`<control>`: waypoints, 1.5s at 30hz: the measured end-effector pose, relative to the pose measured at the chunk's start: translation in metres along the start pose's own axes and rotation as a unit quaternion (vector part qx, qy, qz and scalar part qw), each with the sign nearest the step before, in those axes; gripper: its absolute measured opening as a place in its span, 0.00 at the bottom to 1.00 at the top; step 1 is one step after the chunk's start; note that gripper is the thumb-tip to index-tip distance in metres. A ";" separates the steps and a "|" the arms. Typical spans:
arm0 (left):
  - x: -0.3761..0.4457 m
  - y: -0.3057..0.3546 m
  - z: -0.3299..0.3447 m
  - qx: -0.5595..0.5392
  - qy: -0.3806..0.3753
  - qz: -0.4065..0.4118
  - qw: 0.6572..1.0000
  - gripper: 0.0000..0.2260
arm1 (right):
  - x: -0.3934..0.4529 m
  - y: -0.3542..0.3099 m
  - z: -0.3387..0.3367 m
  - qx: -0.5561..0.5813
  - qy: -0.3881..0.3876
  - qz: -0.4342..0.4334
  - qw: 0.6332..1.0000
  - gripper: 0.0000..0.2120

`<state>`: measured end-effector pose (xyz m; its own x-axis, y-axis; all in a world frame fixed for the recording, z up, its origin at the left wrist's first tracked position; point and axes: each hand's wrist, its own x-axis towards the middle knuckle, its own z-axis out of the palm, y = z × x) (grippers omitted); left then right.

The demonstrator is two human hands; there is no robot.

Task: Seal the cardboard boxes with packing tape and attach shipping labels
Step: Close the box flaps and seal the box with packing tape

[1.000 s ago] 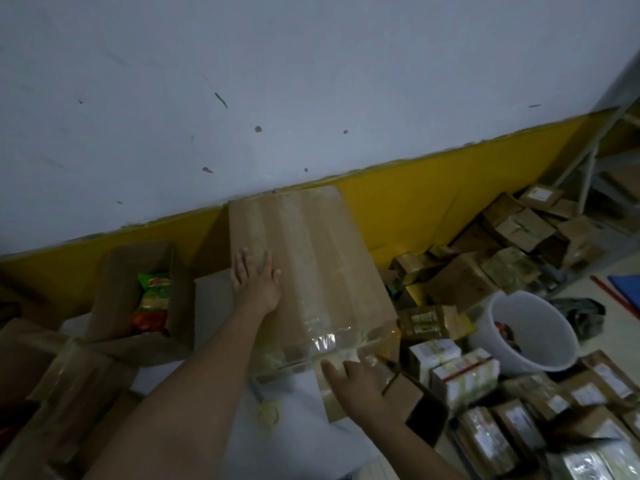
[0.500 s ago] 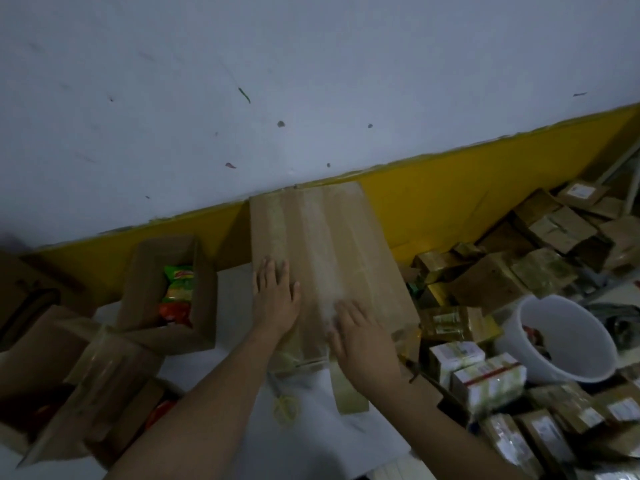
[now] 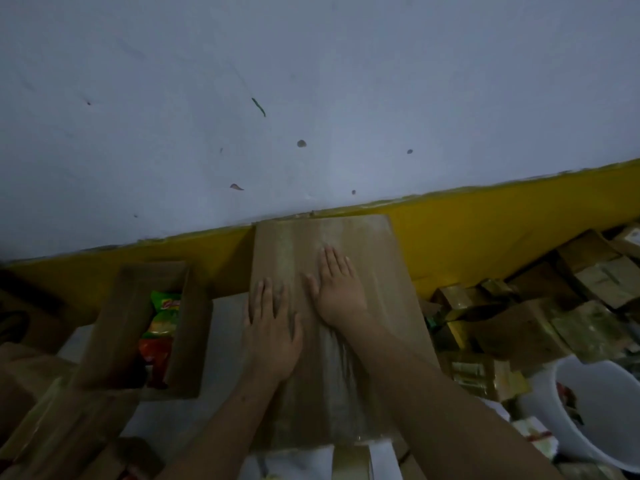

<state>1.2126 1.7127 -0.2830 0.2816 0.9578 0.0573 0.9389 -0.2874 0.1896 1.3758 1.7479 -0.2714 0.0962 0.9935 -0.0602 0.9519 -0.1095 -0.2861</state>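
A closed cardboard box (image 3: 377,258) lies in front of me against the yellow wall band, with strips of clear packing tape (image 3: 337,382) running lengthwise over its top. My left hand (image 3: 270,327) lies flat on the box's left part, fingers straight. My right hand (image 3: 337,289) presses flat on the tape further up the box, fingers spread. Neither hand holds anything. No tape roll or shipping label is in sight.
An open cardboard box (image 3: 114,327) with snack packets (image 3: 162,323) stands to the left. Flattened cardboard (image 3: 45,420) lies at the lower left. Many taped parcels (image 3: 519,327) are piled on the right, beside a white bucket (image 3: 602,441). The white wall is close ahead.
My right hand has slid from the box's near edge up along the tape toward the far end. My left hand stays flat on the box. The camera has come closer.
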 end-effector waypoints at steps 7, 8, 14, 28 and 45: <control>0.014 -0.004 0.010 -0.009 0.017 -0.006 1.000 0.30 | 0.083 0.006 0.006 -0.025 0.050 -0.007 0.998 0.35; 0.014 -0.005 0.010 -0.010 0.017 -0.007 1.000 0.29 | 0.083 0.006 0.006 -0.027 0.042 -0.007 0.999 0.36; 0.011 0.003 -0.006 -0.047 -0.023 -0.033 0.998 0.31 | -0.013 0.017 -0.005 -0.052 -0.017 0.021 0.998 0.38; -0.141 -0.031 -0.039 -0.512 -0.128 -0.235 0.816 0.26 | -0.235 0.061 -0.046 0.303 0.078 0.352 0.882 0.27; -0.095 0.001 -0.179 -0.488 0.143 -0.154 0.848 0.24 | -0.179 0.004 -0.197 0.069 0.192 0.215 0.955 0.47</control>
<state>1.1511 1.6214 -0.1130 -0.1369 0.9883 0.0665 0.3100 -0.0210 0.9505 1.4194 1.5760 -0.0732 0.5951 0.7901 0.1467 0.7550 -0.4872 -0.4389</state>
